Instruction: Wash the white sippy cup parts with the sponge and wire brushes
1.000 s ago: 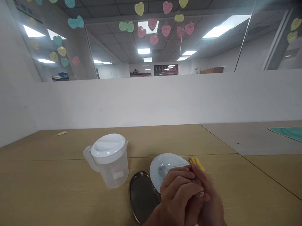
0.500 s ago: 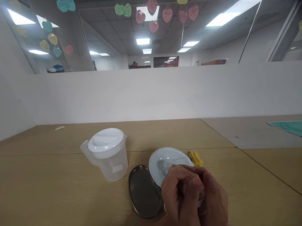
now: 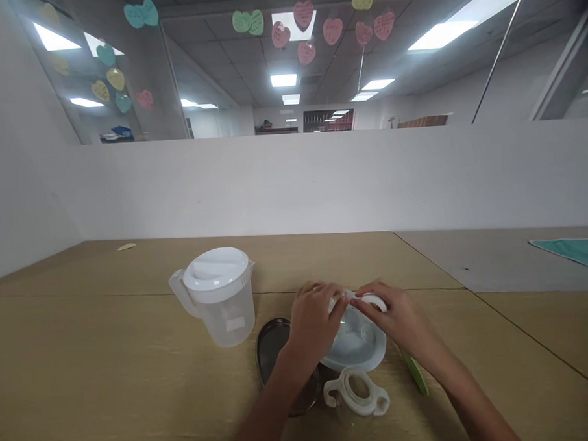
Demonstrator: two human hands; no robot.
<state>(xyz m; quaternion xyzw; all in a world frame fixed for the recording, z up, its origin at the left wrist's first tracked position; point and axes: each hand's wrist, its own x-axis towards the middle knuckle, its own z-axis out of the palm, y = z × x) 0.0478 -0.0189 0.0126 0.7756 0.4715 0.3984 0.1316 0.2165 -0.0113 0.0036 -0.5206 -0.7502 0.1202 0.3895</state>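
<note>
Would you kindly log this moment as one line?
left hand: on clear piece | right hand: holds white ring | under: white bowl

The left hand [image 3: 314, 320] hides part of the metal tray [image 3: 275, 351]; both forearms run off the bottom edge.

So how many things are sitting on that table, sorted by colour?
White or clear: 4 – pitcher, bowl, two-handled ring, small ring in the right hand.
Metal: 1 – tray.
Green: 2 – stick, cloth.
Total: 7.
</note>
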